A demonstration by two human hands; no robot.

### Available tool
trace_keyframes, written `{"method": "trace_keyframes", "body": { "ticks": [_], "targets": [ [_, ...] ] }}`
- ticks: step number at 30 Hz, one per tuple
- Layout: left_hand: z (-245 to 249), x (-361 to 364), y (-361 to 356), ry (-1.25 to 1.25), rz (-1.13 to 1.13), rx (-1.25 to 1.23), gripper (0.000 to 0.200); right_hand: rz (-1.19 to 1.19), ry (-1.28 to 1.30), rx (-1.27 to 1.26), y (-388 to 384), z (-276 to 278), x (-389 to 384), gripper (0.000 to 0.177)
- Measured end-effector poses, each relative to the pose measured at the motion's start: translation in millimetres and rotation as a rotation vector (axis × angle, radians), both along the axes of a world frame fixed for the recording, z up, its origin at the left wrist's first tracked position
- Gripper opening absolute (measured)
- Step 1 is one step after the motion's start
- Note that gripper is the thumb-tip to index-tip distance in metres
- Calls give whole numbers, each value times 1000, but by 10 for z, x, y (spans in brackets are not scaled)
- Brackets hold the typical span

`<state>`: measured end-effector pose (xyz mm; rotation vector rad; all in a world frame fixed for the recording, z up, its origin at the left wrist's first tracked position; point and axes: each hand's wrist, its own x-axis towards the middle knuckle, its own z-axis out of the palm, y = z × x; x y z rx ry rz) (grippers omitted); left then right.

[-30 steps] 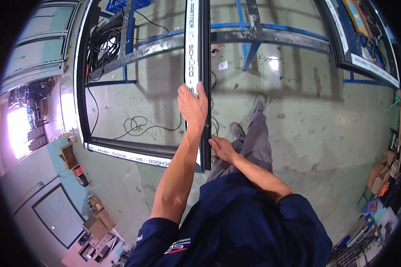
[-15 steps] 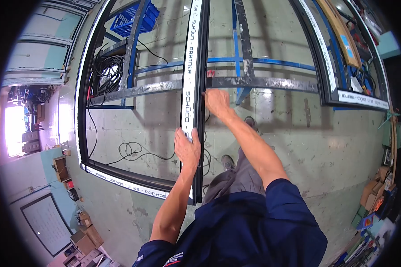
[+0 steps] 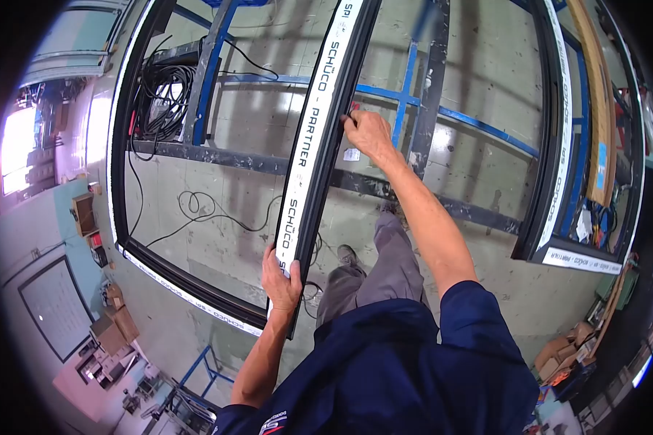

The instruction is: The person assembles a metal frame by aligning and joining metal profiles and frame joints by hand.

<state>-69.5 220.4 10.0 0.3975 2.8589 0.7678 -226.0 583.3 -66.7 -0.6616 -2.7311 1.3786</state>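
Note:
A long window-frame profile (image 3: 313, 138), black with printed white protective film, runs up the middle of the view. My left hand (image 3: 281, 284) grips its near end, the thumb along one side and the fingers around the other. Higher up, my right hand (image 3: 370, 134) is closed at the profile's black right edge; what its fingers pinch is hidden. A small red thing (image 3: 355, 106) shows just beyond those fingers. Below the right hand a small white label (image 3: 351, 154) is visible.
Under the frame stands a workbench of dark bars (image 3: 370, 185) and blue bars (image 3: 457, 119). A coil of black cable (image 3: 159, 101) sits at left, with a loose cable (image 3: 218, 216) on the floor. Another filmed frame (image 3: 559, 145) and wooden boards (image 3: 595, 109) lie at right.
The view has turned and shifted, so the profile now slants to the right at its top. My right hand has moved farther along the black edge; my left hand still grips the near end.

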Motion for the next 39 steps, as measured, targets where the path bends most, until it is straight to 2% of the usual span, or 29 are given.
{"method": "trace_keyframes", "body": {
  "ticks": [6,9,14,16,22,25,31,39],
  "targets": [
    [-4,-26,18,-14,15,-29,56,-76,-6,11,502,-124,-510,36],
    [-11,-15,4,-33,37,-54,57,-123,4,146,849,-120,-882,38],
    [-62,-31,-18,22,14,-48,58,-117,-22,275,1554,-273,-1562,40],
    [33,-91,57,-11,26,-44,59,-2,-59,365,1707,-273,-1700,40],
    [-12,-76,36,-7,32,-58,59,-30,49,312,1703,-266,-1641,38],
    [-15,-78,28,-13,47,-70,59,9,-23,283,1610,-183,-1549,39],
    [-29,-51,19,-21,51,-65,60,169,-179,63,1066,0,-962,40],
    [-29,-41,19,-12,51,-84,60,134,-103,47,1030,25,-912,36]
  ]
}}
